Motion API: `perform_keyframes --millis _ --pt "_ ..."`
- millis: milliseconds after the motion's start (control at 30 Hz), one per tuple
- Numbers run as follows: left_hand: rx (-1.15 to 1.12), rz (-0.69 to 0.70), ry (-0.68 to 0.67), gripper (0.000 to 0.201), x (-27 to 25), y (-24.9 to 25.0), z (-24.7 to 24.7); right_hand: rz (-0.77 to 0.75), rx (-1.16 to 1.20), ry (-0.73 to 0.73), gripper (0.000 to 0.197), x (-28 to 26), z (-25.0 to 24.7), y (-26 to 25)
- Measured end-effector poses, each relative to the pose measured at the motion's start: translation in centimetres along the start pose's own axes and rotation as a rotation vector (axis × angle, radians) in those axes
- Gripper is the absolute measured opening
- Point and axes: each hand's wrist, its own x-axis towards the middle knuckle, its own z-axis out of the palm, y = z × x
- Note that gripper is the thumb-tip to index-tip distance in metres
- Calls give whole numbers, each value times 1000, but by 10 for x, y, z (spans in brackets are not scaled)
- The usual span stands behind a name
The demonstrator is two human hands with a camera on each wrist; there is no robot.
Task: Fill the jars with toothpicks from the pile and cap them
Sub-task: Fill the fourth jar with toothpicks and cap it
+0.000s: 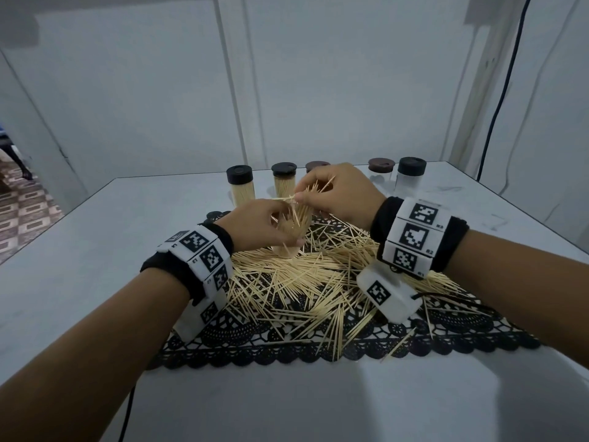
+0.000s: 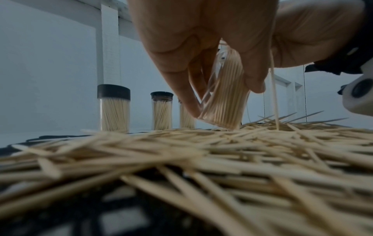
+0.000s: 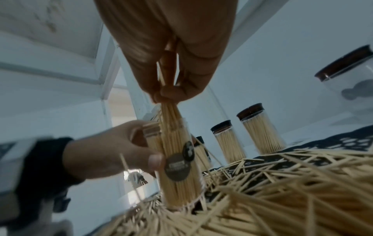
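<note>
The right hand [image 1: 342,194] hides most of one capped jar [image 1: 315,166] at the far edge of the tabletop [image 1: 79,266], so what is inside cannot be seen from the head view. The open jar [image 3: 177,167] stands tilted on the toothpick pile [image 1: 302,288], near the middle of the black lace mat [image 1: 318,352]. The jar is nearly full of toothpicks. The left hand [image 1: 261,223] grips its side. The right hand pinches a bunch of toothpicks [image 3: 169,111] going into the jar's mouth. Two full capped jars [image 1: 241,186] stand at the far edge, and two empty-looking capped jars [image 1: 411,175] toward the far right corner.

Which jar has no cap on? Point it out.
The jar gripped by the left hand, standing in the toothpick pile: its mouth is open while the right hand feeds toothpicks in. The back-row jars all wear caps.
</note>
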Motion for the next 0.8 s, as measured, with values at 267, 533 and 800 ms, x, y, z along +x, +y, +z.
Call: perform_keyframes --millis 267,533,800 --pt "3 -18 30 36 1 -1 1 -54 -168 -120 38 -4 7 1" --pt "-20 5 40 42 -1 2 -1 -72 47 79 12 -10 3 2" --pt "-69 22 121 25 -2 2 -1 -122 -248 -69 39 -13 13 -4"
